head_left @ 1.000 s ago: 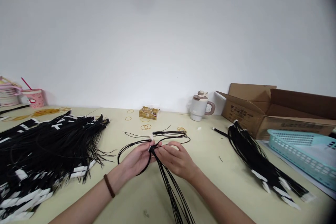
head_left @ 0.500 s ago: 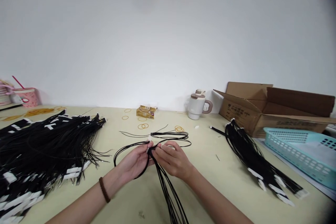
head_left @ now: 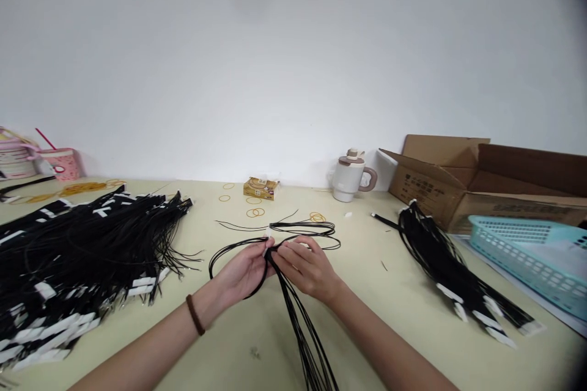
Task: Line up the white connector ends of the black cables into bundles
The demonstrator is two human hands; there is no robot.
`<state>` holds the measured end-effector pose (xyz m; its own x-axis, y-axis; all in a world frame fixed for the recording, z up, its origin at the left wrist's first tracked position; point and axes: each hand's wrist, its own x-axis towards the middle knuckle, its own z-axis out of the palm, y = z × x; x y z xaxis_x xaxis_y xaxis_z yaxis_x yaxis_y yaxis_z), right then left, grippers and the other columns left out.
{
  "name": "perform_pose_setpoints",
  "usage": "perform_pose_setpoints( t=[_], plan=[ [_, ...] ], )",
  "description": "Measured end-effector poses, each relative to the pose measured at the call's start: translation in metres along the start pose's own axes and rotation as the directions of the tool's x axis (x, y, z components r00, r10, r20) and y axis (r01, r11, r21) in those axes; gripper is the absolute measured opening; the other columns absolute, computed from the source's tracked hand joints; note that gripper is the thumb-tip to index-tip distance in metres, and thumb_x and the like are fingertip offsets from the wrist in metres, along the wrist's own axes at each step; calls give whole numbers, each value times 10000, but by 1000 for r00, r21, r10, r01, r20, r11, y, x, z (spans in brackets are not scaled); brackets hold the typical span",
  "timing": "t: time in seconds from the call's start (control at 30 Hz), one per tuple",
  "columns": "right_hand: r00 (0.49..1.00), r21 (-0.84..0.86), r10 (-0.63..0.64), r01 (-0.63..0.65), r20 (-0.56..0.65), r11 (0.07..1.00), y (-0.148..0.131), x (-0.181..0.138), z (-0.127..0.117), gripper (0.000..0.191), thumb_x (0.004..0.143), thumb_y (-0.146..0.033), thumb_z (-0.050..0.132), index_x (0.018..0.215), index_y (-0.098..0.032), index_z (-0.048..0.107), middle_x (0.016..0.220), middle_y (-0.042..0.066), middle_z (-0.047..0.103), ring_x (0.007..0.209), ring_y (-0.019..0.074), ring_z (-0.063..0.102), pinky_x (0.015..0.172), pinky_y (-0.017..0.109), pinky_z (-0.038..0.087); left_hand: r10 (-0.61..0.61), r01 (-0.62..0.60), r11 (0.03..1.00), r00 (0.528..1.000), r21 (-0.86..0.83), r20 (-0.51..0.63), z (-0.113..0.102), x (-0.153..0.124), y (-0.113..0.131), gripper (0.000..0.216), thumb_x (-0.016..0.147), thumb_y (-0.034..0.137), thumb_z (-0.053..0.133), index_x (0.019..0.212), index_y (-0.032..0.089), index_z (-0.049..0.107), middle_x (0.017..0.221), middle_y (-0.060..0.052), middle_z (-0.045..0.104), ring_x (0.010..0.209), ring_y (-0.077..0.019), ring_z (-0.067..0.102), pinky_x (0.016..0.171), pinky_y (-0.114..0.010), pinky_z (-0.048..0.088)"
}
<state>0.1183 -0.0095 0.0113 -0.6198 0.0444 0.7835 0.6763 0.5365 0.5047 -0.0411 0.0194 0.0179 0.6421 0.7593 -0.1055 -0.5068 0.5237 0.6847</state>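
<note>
A bundle of thin black cables (head_left: 300, 317) runs from my hands down toward the table's near edge, and loops of it spread out behind and to the left of my fingers. My left hand (head_left: 245, 272), with a brown band at the wrist, pinches the bundle close to a white connector (head_left: 269, 231). Pressed against the same spot, my right hand (head_left: 309, 267) has its fingers curled round the cables. The exact grip of the right fingertips is partly hidden. Two or three loose cable ends stick out beyond the hands.
A large pile of black cables (head_left: 105, 244) with white tags lies left; another cable bunch (head_left: 444, 275) lies right. Behind stand a small box (head_left: 261, 188), rubber bands (head_left: 255, 212) and a mug (head_left: 348, 177). At right are a cardboard box (head_left: 426, 189) and a blue basket (head_left: 513, 256).
The whole view has shifted slightly, so things sit a little farther right and higher. Both hands keep their hold on the cables, with only slight finger movement.
</note>
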Motion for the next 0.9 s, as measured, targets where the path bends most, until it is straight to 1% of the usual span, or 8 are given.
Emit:
perform_pose_setpoints(
  t=[0.27, 0.47, 0.53, 0.6, 0.67, 0.73, 0.8, 0.9],
  plan=[
    [968, 174, 252, -246, -11, 953, -6, 0, 5, 151, 826, -111, 512, 941, -173, 589, 789, 24, 619, 776, 124, 526, 720, 281, 436, 26, -26, 1000, 999, 3, -27, 4, 0, 0, 95, 776, 118, 538, 702, 118, 597, 679, -25, 617, 665, -111, 562, 761, -260, 426],
    [863, 505, 498, -468, 85, 725, -7, 8, 2, 156, 842, -161, 490, 920, -218, 612, 814, 30, 645, 776, 134, 564, 697, 289, 474, 53, -53, 999, 997, 3, -57, 5, 0, 2, 90, 778, 120, 538, 715, 125, 601, 675, -24, 626, 649, -112, 574, 724, -251, 439],
    [777, 623, 611, -554, 150, 552, -8, 13, -2, 153, 848, -186, 486, 918, -215, 619, 862, 46, 652, 823, 150, 583, 747, 319, 485, 85, -84, 996, 992, 13, -93, 8, 1, 4, 114, 787, 111, 520, 702, 125, 595, 683, -26, 631, 655, -113, 580, 748, -255, 443],
    [657, 726, 706, -617, 263, 303, -8, 19, -6, 152, 855, -237, 484, 915, -202, 619, 885, 57, 650, 842, 161, 598, 790, 345, 489, 127, -125, 992, 983, 28, -134, 9, 3, 5, 135, 794, 94, 499, 696, 122, 587, 719, -39, 643, 676, -116, 588, 770, -253, 445],
    [520, 796, 775, -604, 358, 37, -6, 22, -9, 160, 849, -296, 495, 874, -187, 609, 860, 54, 640, 817, 164, 609, 791, 361, 500, 167, -162, 986, 971, 43, -171, 7, 5, 5, 137, 795, 83, 491, 698, 120, 581, 759, -55, 652, 687, -118, 592, 758, -248, 452],
    [380, 840, 839, -521, 389, -153, 0, 22, -10, 184, 825, -349, 524, 798, -176, 581, 777, 29, 611, 744, 153, 610, 754, 368, 515, 198, -190, 980, 960, 56, -199, 4, 8, 5, 127, 792, 81, 494, 700, 119, 573, 783, -68, 657, 685, -121, 594, 719, -242, 461],
    [247, 874, 906, -436, 344, -214, 12, 18, -12, 221, 789, -389, 563, 743, -174, 547, 678, -8, 550, 645, 124, 579, 684, 344, 521, 221, -211, 975, 947, 65, -235, 0, 9, 6, 127, 790, 78, 494, 692, 117, 563, 796, -80, 659, 701, -128, 601, 693, -236, 465],
    [101, 890, 974, -434, 204, -141, 33, 7, -14, 236, 766, -412, 582, 765, -178, 552, 607, -46, 455, 513, 72, 467, 506, 235, 450, 237, -224, 971, 927, 79, -290, -2, 9, 6, 137, 782, 61, 491, 674, 119, 552, 817, -92, 661, 739, -136, 611, 691, -234, 468]
  ],
)
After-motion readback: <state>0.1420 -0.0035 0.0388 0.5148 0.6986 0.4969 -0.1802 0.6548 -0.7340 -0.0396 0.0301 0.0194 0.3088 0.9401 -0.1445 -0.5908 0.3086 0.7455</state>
